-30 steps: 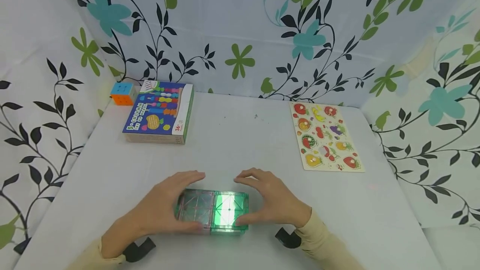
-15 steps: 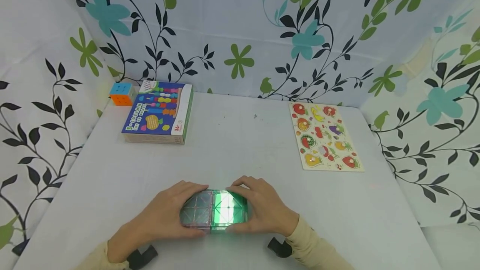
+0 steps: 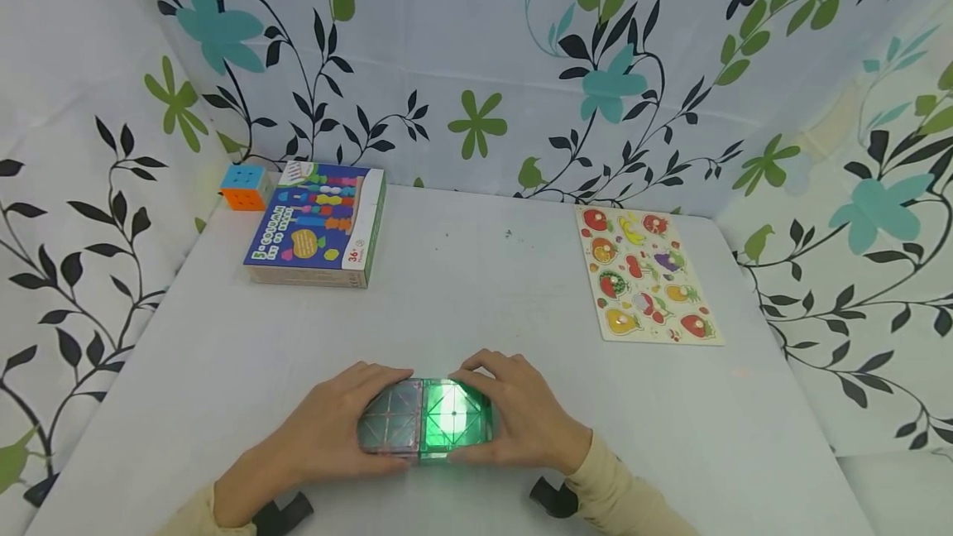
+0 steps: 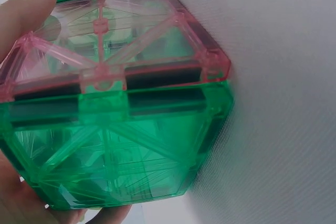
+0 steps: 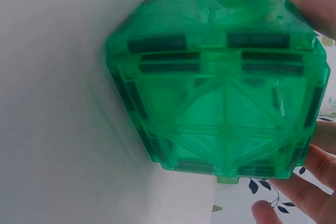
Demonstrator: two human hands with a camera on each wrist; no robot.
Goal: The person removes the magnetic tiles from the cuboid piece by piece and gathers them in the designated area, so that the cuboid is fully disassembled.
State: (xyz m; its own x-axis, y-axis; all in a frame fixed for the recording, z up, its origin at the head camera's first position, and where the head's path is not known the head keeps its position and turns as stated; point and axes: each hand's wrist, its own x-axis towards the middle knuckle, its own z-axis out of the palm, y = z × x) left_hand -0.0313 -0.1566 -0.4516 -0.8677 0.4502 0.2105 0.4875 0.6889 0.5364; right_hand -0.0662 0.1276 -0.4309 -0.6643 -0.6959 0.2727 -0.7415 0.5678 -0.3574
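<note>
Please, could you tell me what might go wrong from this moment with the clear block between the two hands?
The left hand holds the pink-edged part and the right hand the green part, so an uneven pull could open the seam between them. Also, the green panels meet along their edges, so a hard squeeze might push one out of line.

Pink and vivid green tint the translucent square-tiled plastic block [image 3: 426,420]. The long cloth sleeves [image 3: 624,490] are beige, the flat cardboard box [image 3: 316,222] mainly blue, the small plastic cube [image 3: 244,188] light blue and orange. Teal flowers and black leaves pattern the white cloth backdrop [image 3: 432,31].
</note>
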